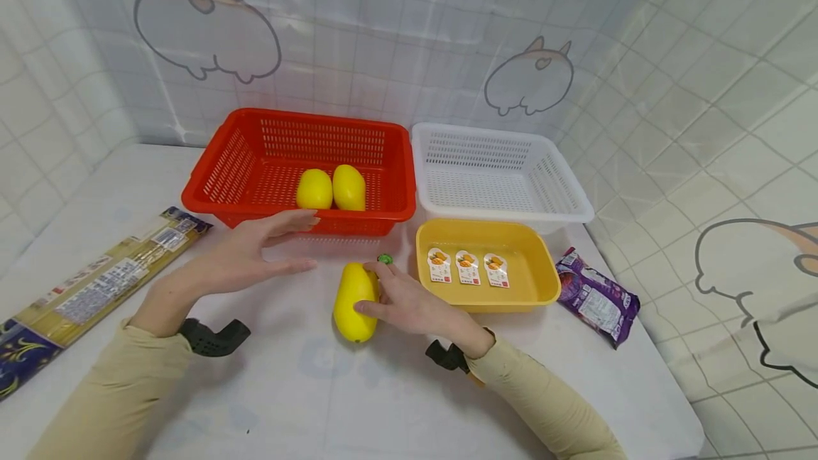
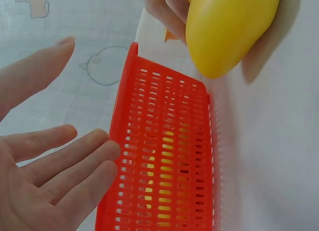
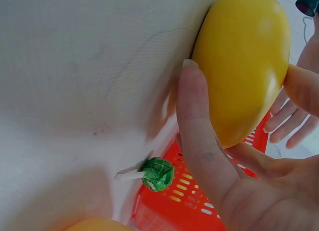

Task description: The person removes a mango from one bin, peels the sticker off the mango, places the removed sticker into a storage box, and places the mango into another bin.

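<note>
My right hand (image 1: 415,304) grips a yellow mango (image 1: 348,307) on the white table, thumb and fingers on opposite sides of it, as the right wrist view shows. Left of the mango, my left hand (image 1: 258,250) holds nothing; its fingers are spread and reach near the front wall of the red basket (image 1: 380,224). Inside that basket lie two more mangoes, one at left (image 1: 314,190) and one at right (image 1: 348,189). Just beyond my right fingers is a lollipop in a green wrapper (image 3: 158,174), its white stick lying on the table.
Right of the red basket stands a white basket (image 1: 473,187). In front of it, a yellow tray (image 1: 527,272) holds three fruit-printed stickers (image 1: 468,268). A purple packet (image 1: 597,300) lies at the tray's right. Along the left edge rests a long pack of noodles (image 1: 108,282).
</note>
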`<state>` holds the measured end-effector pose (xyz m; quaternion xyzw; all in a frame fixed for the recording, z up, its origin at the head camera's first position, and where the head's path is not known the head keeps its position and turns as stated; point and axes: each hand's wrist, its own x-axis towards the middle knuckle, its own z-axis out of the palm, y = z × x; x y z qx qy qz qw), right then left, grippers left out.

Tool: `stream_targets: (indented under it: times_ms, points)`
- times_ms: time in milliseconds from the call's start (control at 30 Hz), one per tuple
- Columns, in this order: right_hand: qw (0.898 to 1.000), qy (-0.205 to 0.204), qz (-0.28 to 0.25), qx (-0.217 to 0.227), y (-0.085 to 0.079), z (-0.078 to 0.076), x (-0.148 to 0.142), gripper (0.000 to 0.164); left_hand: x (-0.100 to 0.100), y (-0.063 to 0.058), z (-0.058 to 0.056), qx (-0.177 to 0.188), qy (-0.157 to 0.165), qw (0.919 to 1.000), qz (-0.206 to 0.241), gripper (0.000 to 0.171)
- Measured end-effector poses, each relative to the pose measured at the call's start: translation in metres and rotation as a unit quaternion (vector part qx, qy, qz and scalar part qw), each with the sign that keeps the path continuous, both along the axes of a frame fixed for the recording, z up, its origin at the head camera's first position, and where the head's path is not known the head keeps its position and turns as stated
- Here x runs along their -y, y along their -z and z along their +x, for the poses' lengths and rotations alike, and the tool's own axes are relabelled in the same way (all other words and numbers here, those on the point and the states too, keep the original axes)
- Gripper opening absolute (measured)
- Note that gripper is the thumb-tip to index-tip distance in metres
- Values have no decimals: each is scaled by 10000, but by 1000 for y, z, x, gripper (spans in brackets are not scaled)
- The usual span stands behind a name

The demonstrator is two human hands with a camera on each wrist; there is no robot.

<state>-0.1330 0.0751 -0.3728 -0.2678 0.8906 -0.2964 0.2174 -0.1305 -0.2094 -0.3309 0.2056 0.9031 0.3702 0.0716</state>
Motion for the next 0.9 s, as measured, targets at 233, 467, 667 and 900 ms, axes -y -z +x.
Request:
stream_targets:
  times_ms: [233, 467, 667, 900]
  points:
    - [9999, -51, -138, 20, 2, -1, 0, 70, 10, -6, -2, -232, -461, 9986, 78, 76]
    - [9997, -39, -219, 109, 2, 0, -1, 69, 25, -8, -8, -521, -1212, 9911, 167, 72]
    - [9995, -36, -273, 136, 2, 0, -2, 69, 46, -13, -11, -696, -1841, 9804, 11, 74]
    - [9990, 16, -379, 251, 2, -1, -2, 70, 67, -11, -15, -732, -2618, 9623, -111, 73]
